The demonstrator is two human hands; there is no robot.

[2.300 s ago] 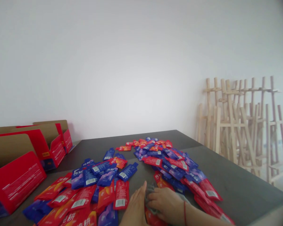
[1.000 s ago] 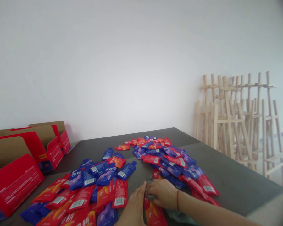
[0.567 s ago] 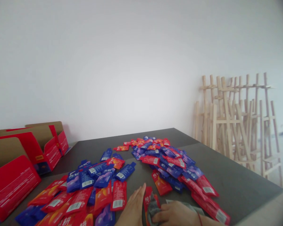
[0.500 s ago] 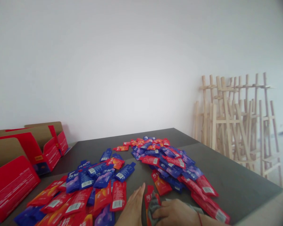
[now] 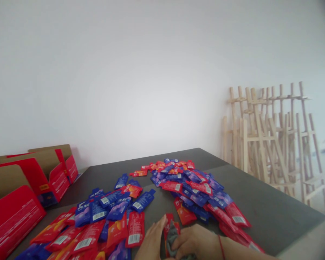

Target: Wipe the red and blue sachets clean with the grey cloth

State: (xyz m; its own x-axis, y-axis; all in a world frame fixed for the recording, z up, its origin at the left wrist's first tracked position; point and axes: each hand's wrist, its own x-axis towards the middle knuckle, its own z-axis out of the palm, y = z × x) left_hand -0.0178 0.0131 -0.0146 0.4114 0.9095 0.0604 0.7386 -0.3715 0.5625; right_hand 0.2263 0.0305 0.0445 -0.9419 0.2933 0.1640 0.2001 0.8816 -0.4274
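Lying on the dark table (image 5: 265, 206) between the left heap (image 5: 97, 227) and the right heap (image 5: 195, 191), one red pouch (image 5: 168, 221) shows pale lettering near its narrow top end, its face partly hidden under crumpled grey cloth (image 5: 172, 236). My left hand (image 5: 151, 241) slants up just left of it, fingers straight, together and unclenched; contact with the pouch I cannot tell. My right hand (image 5: 196, 241), back upward, red cord (image 5: 221, 247) at the wrist, has curled fingers grasping the cloth over the pouch.
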